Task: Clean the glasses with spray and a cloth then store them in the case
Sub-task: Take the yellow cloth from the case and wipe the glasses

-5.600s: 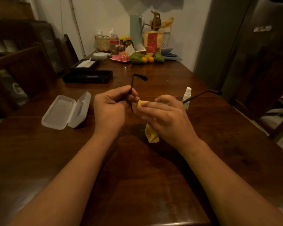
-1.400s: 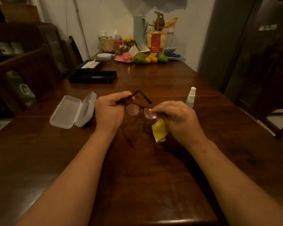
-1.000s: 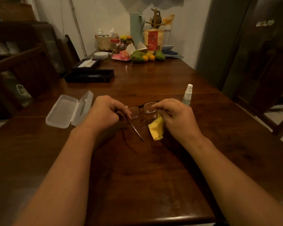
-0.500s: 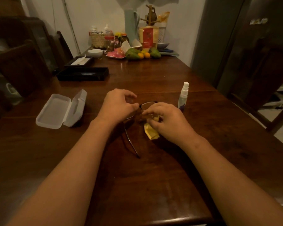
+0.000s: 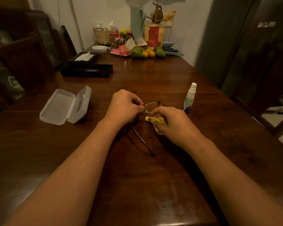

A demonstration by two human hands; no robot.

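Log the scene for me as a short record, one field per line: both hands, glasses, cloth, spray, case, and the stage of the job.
left hand: pinches the glasses by the frame
right hand: grips the cloth next to the lens
glasses: between the hands, one temple unfolded toward the person
cloth: yellow, bunched
spray: upright on the table, right of the hands, untouched
case: open, left of the hands, nothing seen inside
stage: wiping; glasses not yet stored
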